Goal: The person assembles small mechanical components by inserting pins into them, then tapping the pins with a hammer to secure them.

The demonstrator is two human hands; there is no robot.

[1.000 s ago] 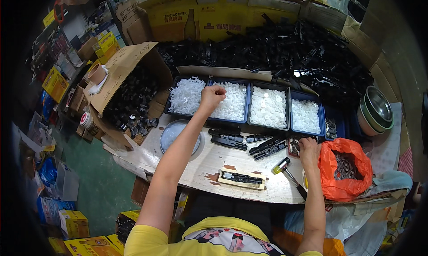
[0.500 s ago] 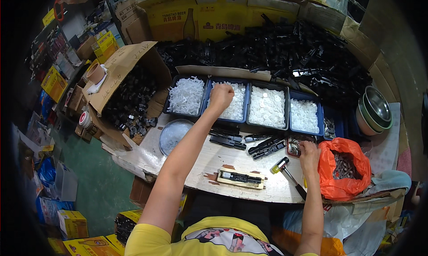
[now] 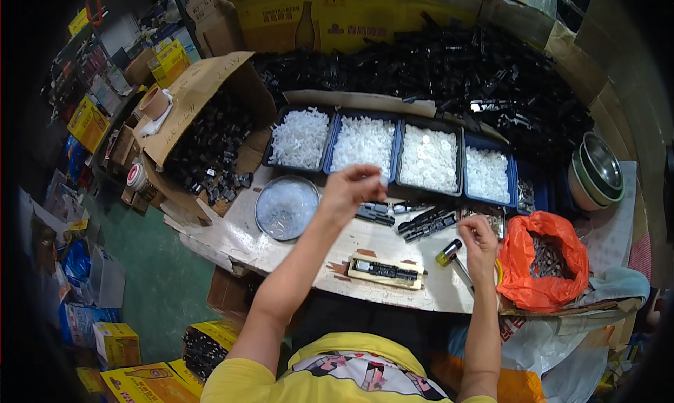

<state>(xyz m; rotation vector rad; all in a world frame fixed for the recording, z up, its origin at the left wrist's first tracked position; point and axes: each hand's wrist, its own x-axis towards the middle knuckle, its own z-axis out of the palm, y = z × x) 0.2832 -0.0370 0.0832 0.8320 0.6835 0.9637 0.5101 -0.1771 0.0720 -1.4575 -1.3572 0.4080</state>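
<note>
My left hand [image 3: 351,194] is raised over the bench in front of the blue bins. A small white plastic part [image 3: 383,181] shows between its pinched fingertips. On the right, my right hand [image 3: 480,247] has thumb and fingers pressed together; what they hold, if anything, is too small to make out. It hovers beside a hammer [image 3: 449,253] with a yellowish head. Between and below the hands, a black elongated mechanism [image 3: 385,269] lies in a pale wooden holder [image 3: 420,279]. Several similar black mechanisms [image 3: 430,225] rest behind it. A small tray of metal pieces [image 3: 493,220] is partly hidden by my right hand.
Bins of white plastic parts [image 3: 430,159] line the back, before a heap of black parts [image 3: 421,69]. A round dish [image 3: 286,208] and a carton of black pieces [image 3: 203,115] are left. An orange bag [image 3: 512,262] and stacked bowls [image 3: 597,171] are right.
My left hand has come out of the second bin toward me with a small white part. My right hand has drawn back from the small tray toward the hammer.
</note>
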